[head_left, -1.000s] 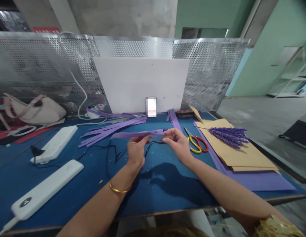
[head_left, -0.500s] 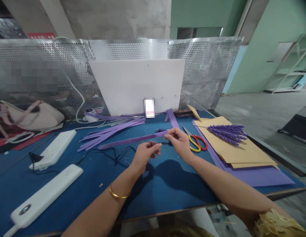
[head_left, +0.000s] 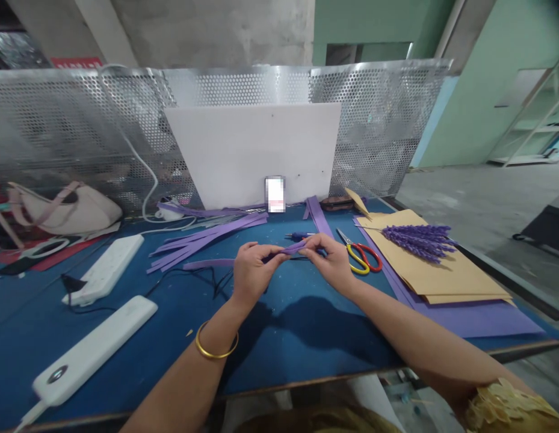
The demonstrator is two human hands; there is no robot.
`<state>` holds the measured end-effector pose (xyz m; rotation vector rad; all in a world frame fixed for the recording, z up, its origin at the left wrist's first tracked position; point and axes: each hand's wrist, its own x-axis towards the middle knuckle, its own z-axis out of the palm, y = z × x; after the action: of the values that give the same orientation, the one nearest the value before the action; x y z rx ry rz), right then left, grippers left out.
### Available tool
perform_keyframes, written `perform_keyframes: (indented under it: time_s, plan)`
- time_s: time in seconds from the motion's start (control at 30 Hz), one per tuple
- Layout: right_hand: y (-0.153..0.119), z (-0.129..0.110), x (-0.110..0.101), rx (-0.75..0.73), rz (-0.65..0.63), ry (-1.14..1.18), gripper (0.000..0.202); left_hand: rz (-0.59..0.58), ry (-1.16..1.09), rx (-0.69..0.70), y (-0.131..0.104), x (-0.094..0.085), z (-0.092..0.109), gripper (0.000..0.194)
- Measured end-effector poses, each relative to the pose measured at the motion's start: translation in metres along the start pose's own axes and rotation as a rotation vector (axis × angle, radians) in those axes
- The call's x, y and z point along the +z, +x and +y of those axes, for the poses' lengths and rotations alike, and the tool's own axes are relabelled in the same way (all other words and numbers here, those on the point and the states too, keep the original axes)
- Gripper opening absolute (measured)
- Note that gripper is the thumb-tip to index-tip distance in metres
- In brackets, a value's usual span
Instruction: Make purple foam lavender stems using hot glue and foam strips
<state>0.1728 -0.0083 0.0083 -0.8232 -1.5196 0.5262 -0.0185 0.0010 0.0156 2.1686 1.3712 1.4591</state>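
A long purple strip (head_left: 210, 263) runs from the left over the blue table to my hands. My left hand (head_left: 256, 272) pinches it between thumb and fingers near its right end. Close by, my right hand (head_left: 328, 260) grips that end, so a short folded-looking stretch shows between both hands. A thin black cord passes just beneath them, partly hidden. Behind my fingers lies a slim blue-handled tool (head_left: 301, 235). Scissors (head_left: 363, 258) with one yellow and one red handle rest to the right of my right hand, blades partly apart.
Several cut purple strips (head_left: 207, 237) lie at the back left. Tan sheets (head_left: 441, 282) over purple sheets (head_left: 478, 322) carry a purple flower bunch (head_left: 419, 240). At left are a white power strip (head_left: 110, 264) and a long white device (head_left: 98, 349). A phone (head_left: 275, 195) leans on a white board (head_left: 256, 144).
My left hand has moved up to the purple strip and taken hold of it beside my right hand. The strip's end is now stretched between both hands. The view has shifted slightly.
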Motion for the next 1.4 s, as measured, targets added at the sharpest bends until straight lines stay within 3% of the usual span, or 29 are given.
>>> perform_keyframes:
  time_s: [0.2,0.57,0.73,0.9,1.4]
  plan:
    - [0.0,-0.001,0.002,0.165,0.022,0.095,0.024,-0.024,-0.141,-0.063,0.0,0.001,0.006,0.004]
    - [-0.001,-0.006,0.007,0.303,0.057,0.217,0.022,-0.013,-0.104,-0.041,-0.002,0.002,0.008,0.004]
    - [0.001,-0.002,0.011,0.36,0.083,0.333,0.031,0.0,-0.099,-0.044,-0.002,0.002,0.007,0.005]
    - [0.004,0.0,0.012,0.368,0.107,0.432,0.042,0.015,-0.088,-0.061,-0.002,0.003,0.006,0.006]
    - [-0.002,-0.002,0.014,0.306,0.045,0.354,0.038,-0.013,-0.017,0.061,-0.004,0.001,0.012,0.008]
